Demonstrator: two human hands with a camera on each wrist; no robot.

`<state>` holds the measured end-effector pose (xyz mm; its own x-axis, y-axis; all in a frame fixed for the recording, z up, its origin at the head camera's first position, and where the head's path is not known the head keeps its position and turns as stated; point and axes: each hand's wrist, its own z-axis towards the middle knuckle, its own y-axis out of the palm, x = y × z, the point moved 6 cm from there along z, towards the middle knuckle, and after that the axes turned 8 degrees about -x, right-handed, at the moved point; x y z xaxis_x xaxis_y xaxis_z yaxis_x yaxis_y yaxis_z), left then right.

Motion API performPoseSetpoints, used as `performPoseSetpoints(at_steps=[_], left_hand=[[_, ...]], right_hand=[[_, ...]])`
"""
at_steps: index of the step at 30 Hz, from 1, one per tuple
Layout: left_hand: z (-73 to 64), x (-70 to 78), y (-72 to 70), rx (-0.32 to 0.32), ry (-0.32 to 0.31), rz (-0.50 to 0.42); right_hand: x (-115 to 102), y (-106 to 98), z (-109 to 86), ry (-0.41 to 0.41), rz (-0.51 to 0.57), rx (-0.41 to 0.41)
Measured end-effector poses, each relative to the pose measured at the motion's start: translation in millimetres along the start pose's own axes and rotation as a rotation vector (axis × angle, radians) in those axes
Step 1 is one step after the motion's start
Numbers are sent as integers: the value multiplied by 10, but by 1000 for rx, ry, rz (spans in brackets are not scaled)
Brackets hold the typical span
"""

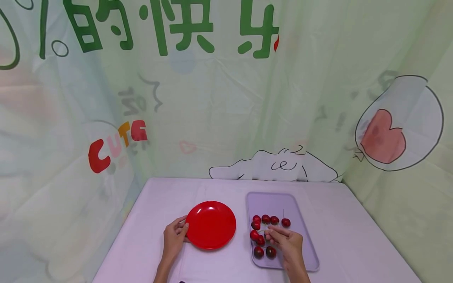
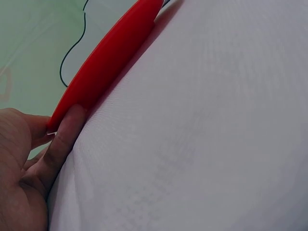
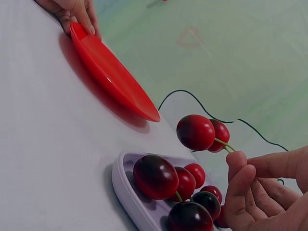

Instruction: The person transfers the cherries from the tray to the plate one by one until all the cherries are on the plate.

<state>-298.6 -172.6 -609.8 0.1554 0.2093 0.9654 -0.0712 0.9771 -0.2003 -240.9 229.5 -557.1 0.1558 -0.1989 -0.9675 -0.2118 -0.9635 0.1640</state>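
A round red plate (image 1: pixel 211 225) lies left of the tray, its left rim gripped by my left hand (image 1: pixel 173 239). The left wrist view shows a finger (image 2: pixel 70 126) under the edge of the plate (image 2: pixel 108 62). Over the lilac tray (image 1: pixel 272 202), my right hand (image 1: pixel 288 243) pinches thin green stems. From these stems hangs a pair of dark red cherries (image 3: pixel 195 132), held above the others in the right wrist view. Several more cherries (image 1: pixel 271 252) lie in the tray, mostly along its left side; one cherry (image 1: pixel 286 223) with an upright stem sits farther right.
A pale cloth covers the table (image 1: pixel 219 267). Printed curtains (image 1: pixel 233 118) stand behind it and on both sides. A small dark object (image 1: pixel 182 282) shows at the bottom edge of the head view, too cut off to identify.
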Motion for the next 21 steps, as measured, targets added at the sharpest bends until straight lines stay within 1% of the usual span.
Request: performPoseSetpoints(at_steps=[4,9,12,15,21], left_hand=[[-5,1,2,-5,-23,-16],[-3,24,6,-15,-19,-38],[3,23,11,-15,-3,-34],[5,14,11,-14,0,-30],[16,-29,2,-6,-31,-9]], right_hand=[[-24,36,-2,4,-3,-4],[-25,82,12,18,8,-1],[-15,101,20,19,7,3],[3,121,32,13,4,-4],[37,169,47,25,12,-9]])
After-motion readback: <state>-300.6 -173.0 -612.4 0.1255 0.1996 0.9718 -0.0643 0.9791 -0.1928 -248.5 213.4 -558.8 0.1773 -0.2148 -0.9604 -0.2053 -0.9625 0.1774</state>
